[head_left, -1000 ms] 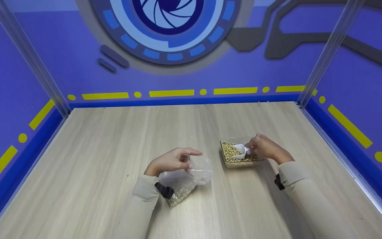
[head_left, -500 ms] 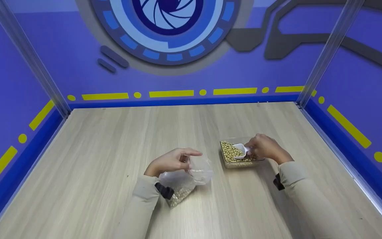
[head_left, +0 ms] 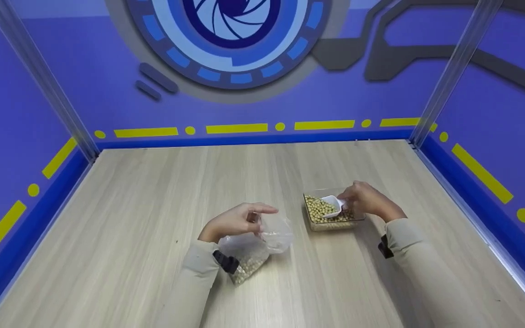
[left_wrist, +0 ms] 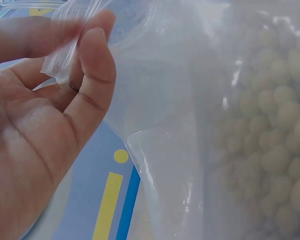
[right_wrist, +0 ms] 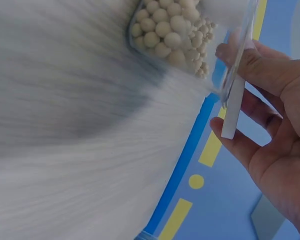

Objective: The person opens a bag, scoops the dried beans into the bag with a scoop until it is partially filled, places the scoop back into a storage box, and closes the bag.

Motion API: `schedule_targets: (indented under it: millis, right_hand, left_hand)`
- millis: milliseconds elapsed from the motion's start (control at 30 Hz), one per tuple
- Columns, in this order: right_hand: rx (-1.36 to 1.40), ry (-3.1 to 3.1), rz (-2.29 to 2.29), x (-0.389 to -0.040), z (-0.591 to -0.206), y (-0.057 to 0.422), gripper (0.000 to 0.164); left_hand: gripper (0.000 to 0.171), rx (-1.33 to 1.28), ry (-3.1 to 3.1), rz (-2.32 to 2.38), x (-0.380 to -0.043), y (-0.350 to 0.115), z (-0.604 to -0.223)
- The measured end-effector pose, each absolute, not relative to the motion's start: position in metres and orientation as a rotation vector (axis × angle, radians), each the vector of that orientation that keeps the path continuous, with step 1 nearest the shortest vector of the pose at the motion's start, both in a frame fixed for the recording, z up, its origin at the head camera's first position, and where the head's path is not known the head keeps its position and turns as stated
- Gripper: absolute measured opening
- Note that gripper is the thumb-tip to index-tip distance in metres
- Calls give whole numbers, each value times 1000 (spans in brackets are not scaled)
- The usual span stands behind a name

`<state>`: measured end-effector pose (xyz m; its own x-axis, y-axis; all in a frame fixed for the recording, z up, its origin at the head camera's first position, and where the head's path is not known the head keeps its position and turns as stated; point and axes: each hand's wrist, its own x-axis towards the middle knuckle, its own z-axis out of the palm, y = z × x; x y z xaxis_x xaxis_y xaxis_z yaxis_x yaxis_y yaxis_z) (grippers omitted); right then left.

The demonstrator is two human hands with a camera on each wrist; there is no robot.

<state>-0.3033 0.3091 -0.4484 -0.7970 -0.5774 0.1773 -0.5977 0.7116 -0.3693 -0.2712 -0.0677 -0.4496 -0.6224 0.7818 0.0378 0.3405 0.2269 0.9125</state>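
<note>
Lying nearest on the pale, wood-grained desk point(head_left: 176, 191), a clear plastic bag point(head_left: 249, 248) holds round beans in its lower end, partly hidden by a black strap point(head_left: 227, 262) at the left wrist. The left hand point(head_left: 235, 221) pinches the bag's mouth. Farther off and to the right, a clear box point(head_left: 335, 226) of yellowish beans point(head_left: 318, 209) stands on the desk, and the right hand point(head_left: 368, 199) grips a white scoop point(head_left: 332, 207) whose bowl sits among them. Behind, the desk runs to a straight edge below a blue-purple back wall point(head_left: 372, 100) with yellow dashes and dots point(head_left: 236, 129) low down and a round, shutter-like emblem point(head_left: 232, 43) above; metal posts point(head_left: 449, 77) stand at the two far corners, where side walls point(head_left: 495, 136) begin. The left wrist view shows what the head view cannot: the bag's ridged rim caught between the fingers, the beans pressing against the film. The right wrist view adds the scoop's flat handle, held between thumb and fingers beside the box's clear side. Only the head view takes in both hands.
</note>
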Motion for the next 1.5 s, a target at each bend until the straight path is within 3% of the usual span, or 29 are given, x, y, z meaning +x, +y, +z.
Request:
schedule_targets:
  millis: [233,1500]
  right_hand:
    - [1042,-2822,643,-305,-448,313,19]
    - [957,-2824,792,-304,-457,332,26]
  left_hand:
    - [58,1053,2082,1356,-272,-67,-450]
    - [54,1053,2069,1374,-270,-67,-452]
